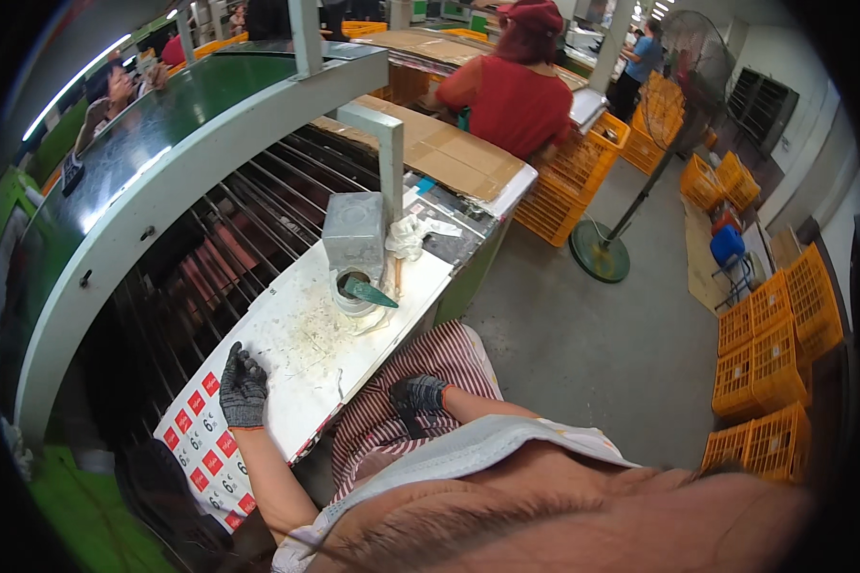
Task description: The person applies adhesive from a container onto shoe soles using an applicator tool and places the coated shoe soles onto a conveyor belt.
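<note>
My left hand (244, 390), in a dark grey knitted glove with an orange cuff, rests at the left edge of a white board (291, 372). Its fingers are loosely bent and apart, with nothing visible in them. My right hand (418, 393), gloved alike, lies on my lap over red-and-white striped cloth (458, 358); its fingers are dark and hard to make out. Farther up the board, a grey metal block (353, 227) stands behind a round pot (350, 304). A green pointed scraper-like piece (371, 292) lies across the pot. Small scraps litter the board.
Crumpled white cloth (408, 236) lies beside the block. A pale metal frame (210, 143) arches over rods (248, 205) at left. Beyond sits a person in red (516, 105) by cardboard (449, 148). A standing fan (602, 251) and orange crates (759, 363) are at right.
</note>
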Action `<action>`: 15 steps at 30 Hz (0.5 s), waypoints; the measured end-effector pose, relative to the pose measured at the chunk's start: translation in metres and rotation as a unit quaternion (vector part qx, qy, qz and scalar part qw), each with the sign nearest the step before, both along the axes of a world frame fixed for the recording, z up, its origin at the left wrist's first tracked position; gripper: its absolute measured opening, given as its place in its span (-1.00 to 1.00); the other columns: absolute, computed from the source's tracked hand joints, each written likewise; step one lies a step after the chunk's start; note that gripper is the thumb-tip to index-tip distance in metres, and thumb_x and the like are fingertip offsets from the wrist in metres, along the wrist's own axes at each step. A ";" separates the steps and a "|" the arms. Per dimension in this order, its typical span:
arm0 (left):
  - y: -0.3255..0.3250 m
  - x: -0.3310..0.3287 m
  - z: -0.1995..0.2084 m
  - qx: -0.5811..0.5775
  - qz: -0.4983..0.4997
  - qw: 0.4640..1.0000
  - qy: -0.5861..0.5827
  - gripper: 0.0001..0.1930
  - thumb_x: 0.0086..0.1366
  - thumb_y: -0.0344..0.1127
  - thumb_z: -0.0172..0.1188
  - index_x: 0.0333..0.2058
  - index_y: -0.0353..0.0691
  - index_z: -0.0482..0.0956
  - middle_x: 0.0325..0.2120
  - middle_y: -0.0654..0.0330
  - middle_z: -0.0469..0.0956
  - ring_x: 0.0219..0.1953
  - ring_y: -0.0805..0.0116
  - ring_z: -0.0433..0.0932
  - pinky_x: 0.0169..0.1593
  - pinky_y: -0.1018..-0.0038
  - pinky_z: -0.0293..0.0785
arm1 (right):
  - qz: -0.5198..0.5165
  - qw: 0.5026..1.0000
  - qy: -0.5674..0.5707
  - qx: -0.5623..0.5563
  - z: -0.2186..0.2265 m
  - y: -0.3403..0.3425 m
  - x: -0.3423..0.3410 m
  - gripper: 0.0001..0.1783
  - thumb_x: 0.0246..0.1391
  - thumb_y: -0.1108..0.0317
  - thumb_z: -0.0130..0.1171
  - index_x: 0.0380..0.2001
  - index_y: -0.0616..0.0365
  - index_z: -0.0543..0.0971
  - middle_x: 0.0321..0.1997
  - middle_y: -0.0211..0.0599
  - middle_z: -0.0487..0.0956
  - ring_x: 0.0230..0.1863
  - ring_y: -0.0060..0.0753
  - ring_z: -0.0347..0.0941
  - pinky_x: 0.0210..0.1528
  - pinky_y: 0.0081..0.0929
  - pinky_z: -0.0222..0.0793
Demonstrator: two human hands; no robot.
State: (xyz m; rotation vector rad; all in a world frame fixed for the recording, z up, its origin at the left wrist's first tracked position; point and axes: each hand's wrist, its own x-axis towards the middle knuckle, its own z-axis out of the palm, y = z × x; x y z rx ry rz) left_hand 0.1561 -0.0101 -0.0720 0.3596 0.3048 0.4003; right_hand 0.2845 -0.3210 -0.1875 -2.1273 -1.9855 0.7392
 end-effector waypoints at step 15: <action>0.003 0.000 -0.005 0.025 0.027 0.999 0.001 -0.70 0.23 -0.41 -0.12 -0.07 -0.35 0.35 -0.39 0.10 0.52 -0.42 0.37 0.49 -0.36 0.54 0.45 | -0.014 0.997 0.045 0.055 -0.028 -0.003 0.006 -0.85 -0.15 0.32 0.06 -0.46 0.10 0.53 -0.41 -0.18 0.48 -0.32 -0.10 0.39 -0.22 -0.31 0.31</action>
